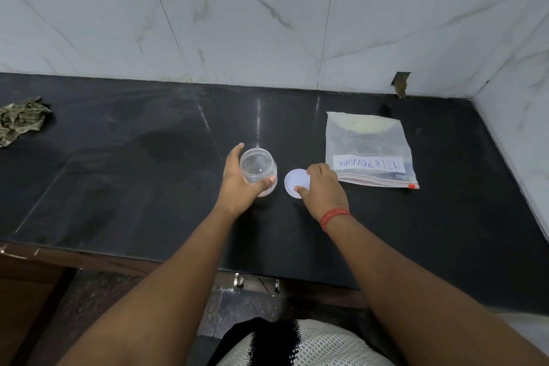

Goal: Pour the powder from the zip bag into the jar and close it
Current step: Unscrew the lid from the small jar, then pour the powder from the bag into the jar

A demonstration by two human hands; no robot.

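**Open jar, lid and powder bag on black counter**

Item 1: small clear plastic jar (258, 168), upright, mouth open and facing up, long axis vertical; looks empty. It stands near the middle of the glossy black stone counter (118, 181). The left hand (240, 184) grasps it, fingers curled round the far-left side and thumb across the near wall.

Item 2: round white plastic lid (294, 183), lying flat on the counter just right of the jar, apart from it. The right hand (322, 187) grips its right edge with curled fingers, thumb tip on top. A red thread band (334, 216) circles that wrist.

Item 3: clear zip bag (368, 150) with a white label reading "MILK POWDER", lying flat just right of the lid, zip end nearest the person, long axis running away toward the wall. Pale powder is gathered at its far end. The right hand lies between bag and jar.

Item 4: crumpled olive-patterned cloth (20, 123), far left, well apart.

Surroundings: white marble-veined wall tiles (267, 24) behind and at right, one chipped at the base.
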